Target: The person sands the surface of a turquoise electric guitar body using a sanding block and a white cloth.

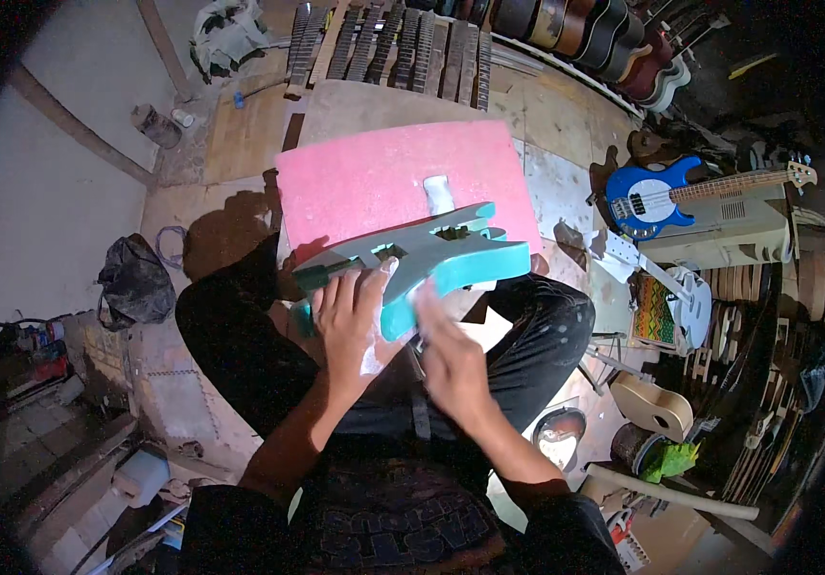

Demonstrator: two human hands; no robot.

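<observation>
A teal electric guitar body (460, 264) with cut-out cavities is tilted over my lap, in front of a pink board (374, 182). My left hand (345, 340) grips its left part, with white dust or residue along that hand's thumb side. My right hand (451, 355) is at the near edge of the body, its fingertips smeared by motion, and I cannot make out what, if anything, is in them. A small white object (439, 195) lies on the pink board behind the body.
A blue bass guitar (647, 196) and a pale blue instrument body (690, 316) are at the right, with an unfinished wooden guitar body (652, 407) below them. Several guitar necks (383, 57) lie at the back. A black bag (134, 283) lies by the left wall.
</observation>
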